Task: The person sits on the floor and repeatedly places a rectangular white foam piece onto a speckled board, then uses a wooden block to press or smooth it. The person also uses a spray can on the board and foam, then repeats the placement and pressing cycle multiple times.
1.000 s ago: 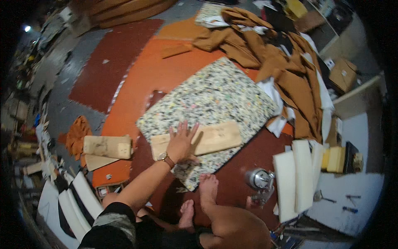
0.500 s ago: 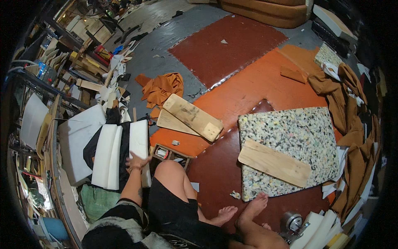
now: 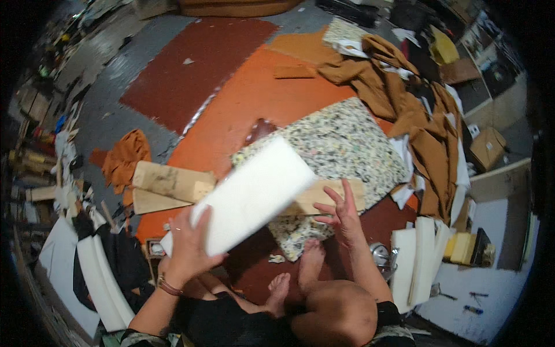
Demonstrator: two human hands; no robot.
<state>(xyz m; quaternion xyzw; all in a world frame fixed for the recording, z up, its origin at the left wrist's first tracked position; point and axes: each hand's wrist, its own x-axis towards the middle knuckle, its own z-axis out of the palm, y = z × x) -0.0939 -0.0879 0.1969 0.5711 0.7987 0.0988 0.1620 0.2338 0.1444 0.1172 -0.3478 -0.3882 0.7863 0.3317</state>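
Observation:
My left hand (image 3: pixel 186 248) grips the near end of a long white foam block (image 3: pixel 248 194) and holds it tilted in the air above the floor. My right hand (image 3: pixel 341 211) hovers with fingers spread beside the block's far end, over a wooden plank (image 3: pixel 332 196). The plank lies across a speckled foam slab (image 3: pixel 341 144) on the orange floor mat (image 3: pixel 231 110). My bare feet (image 3: pixel 300 272) rest by the slab's near edge.
Two wooden boards (image 3: pixel 170 185) lie to the left beside an orange rag (image 3: pixel 124 159). Brown fabric (image 3: pixel 416 110) is heaped at the right. White foam strips lean at the lower left (image 3: pixel 101 277) and the lower right (image 3: pixel 413 260). A metal can (image 3: pixel 378 254) stands near my knee.
My left hand reached to the white foam strips at my left, then came back holding a white block over the slab. My right hand has risen beside it.

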